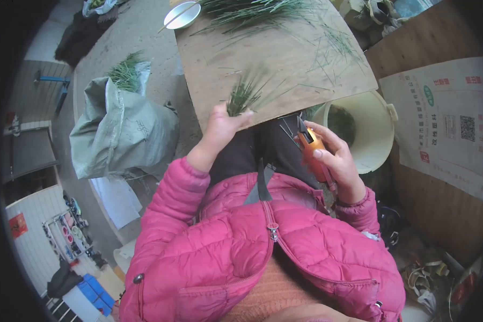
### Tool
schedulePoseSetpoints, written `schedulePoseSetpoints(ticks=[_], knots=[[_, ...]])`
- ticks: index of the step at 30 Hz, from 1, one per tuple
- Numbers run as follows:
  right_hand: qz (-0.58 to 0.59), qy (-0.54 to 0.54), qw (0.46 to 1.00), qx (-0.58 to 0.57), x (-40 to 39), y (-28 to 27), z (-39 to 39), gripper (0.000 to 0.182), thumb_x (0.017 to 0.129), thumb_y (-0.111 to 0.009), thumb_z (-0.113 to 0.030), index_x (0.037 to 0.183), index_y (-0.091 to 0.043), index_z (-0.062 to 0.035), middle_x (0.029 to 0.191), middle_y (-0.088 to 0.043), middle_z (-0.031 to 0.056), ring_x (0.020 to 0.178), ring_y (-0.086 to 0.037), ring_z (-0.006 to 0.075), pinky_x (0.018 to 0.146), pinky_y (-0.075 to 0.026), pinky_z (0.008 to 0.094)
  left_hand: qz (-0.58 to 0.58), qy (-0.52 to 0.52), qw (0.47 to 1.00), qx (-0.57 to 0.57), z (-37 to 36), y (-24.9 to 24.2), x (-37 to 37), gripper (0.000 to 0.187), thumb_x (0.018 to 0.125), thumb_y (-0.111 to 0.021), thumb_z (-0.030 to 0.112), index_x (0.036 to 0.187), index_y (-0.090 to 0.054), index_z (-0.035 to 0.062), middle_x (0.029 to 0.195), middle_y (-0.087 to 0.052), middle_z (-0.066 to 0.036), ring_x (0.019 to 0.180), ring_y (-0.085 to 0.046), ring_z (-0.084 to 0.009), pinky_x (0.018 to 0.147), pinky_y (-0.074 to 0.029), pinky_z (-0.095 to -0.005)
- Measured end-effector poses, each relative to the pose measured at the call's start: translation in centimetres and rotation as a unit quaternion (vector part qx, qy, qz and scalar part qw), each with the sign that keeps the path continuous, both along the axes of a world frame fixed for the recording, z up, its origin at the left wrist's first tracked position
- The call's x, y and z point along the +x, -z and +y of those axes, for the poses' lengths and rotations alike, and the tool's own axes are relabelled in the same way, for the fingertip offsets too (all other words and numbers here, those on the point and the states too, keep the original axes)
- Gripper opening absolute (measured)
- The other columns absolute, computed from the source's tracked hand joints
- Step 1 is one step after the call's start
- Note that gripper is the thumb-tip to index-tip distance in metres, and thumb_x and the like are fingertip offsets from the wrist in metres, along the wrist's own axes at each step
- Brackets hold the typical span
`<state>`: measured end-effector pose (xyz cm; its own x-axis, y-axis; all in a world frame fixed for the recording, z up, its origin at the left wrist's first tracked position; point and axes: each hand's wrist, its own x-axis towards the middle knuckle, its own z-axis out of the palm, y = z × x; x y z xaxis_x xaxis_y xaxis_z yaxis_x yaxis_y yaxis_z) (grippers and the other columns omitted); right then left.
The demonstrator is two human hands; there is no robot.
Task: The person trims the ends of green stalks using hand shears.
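My left hand (220, 127) is closed around the lower end of a small bunch of green stems (242, 97), held over the near edge of a wooden board (284, 75). The tips of the bunch fan out upward and are smeared by motion. In my right hand (339, 160) is a pair of orange-handled pruning shears (313, 144), blades pointing up toward the board edge. A few thin cut stems show beside the blades. The shears and the bunch are apart. A large pile of long green stems (252, 12) lies at the far side of the board.
A cream bucket (378, 134) with greenery inside stands beside my right hand. To the left is a pale green woven sack (118, 131), with more greenery (125, 72) next to it. A white bowl (183, 16) with a stick across it sits at the board's far left corner.
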<state>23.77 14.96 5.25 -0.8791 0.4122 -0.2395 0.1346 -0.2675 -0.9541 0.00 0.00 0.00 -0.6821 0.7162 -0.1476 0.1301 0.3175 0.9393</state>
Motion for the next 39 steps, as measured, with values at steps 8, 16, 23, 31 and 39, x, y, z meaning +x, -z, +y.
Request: schedulePoseSetpoints(ticks=[8, 16, 23, 31, 39], knots=[[0.022, -0.059, 0.992, 0.108, -0.9, -0.1, -0.6, 0.062, 0.084, -0.068, -0.029, 0.135, -0.048, -0.0026, 0.119, -0.058, 0.0148, 0.106, -0.061, 0.0236, 0.073, -0.057, 0.0300, -0.230, -0.006, 0.972, 0.043, -2.7, -5.4, 4.4, 0.019, 0.078, -0.076, 0.014, 0.091, -0.065, 0.0041, 0.060, -0.057, -0.002, 0.052, -0.052, -0.0068, 0.047, -0.038, -0.0172], [-0.003, -0.066, 0.989, 0.134, -0.8, -1.3, -0.8, 0.062, 0.084, -0.068, -0.035, 0.135, -0.051, -0.0044, 0.126, -0.056, 0.0106, 0.109, -0.056, 0.0178, 0.091, -0.045, 0.0292, -0.209, 0.007, 0.977, 0.050, -3.1, -6.5, 5.1, 0.021, 0.080, -0.075, 0.014, 0.097, -0.069, 0.0035, 0.063, -0.058, -0.001, 0.055, -0.050, -0.0065, 0.051, -0.041, -0.0179], [0.018, -0.064, 0.987, 0.147, -0.6, -1.0, -0.5, 0.058, 0.087, -0.067, -0.036, 0.134, -0.053, -0.0052, 0.124, -0.059, 0.0106, 0.109, -0.055, 0.0170, 0.096, -0.040, 0.0301, -0.203, 0.025, 0.977, 0.056, -3.7, -6.6, 4.7, 0.017, 0.079, -0.076, 0.011, 0.093, -0.071, 0.0040, 0.072, -0.064, -0.002, 0.056, -0.051, -0.0076, 0.053, -0.042, -0.0184], [0.020, -0.057, 0.989, 0.138, -0.5, -0.7, -0.2, 0.057, 0.087, -0.068, -0.031, 0.134, -0.052, -0.0039, 0.117, -0.062, 0.0116, 0.103, -0.058, 0.0168, 0.091, -0.043, 0.0287, -0.216, 0.027, 0.975, 0.034, -4.1, -6.9, 4.4, 0.016, 0.078, -0.077, 0.010, 0.091, -0.069, 0.0045, 0.085, -0.070, -0.004, 0.061, -0.055, -0.0078, 0.054, -0.047, -0.0190], [-0.006, -0.016, 1.000, -0.018, 0.4, -0.8, 0.5, 0.062, 0.085, -0.066, -0.027, 0.136, -0.045, -0.0007, 0.117, -0.058, 0.0176, 0.107, -0.059, 0.0277, 0.064, -0.059, 0.0332, -0.235, 0.005, 0.971, 0.040, -4.8, -7.7, 3.7, 0.013, 0.076, -0.075, 0.004, 0.088, -0.070, 0.0023, 0.081, -0.069, -0.005, 0.054, -0.052, -0.0075, 0.054, -0.046, -0.0183]])
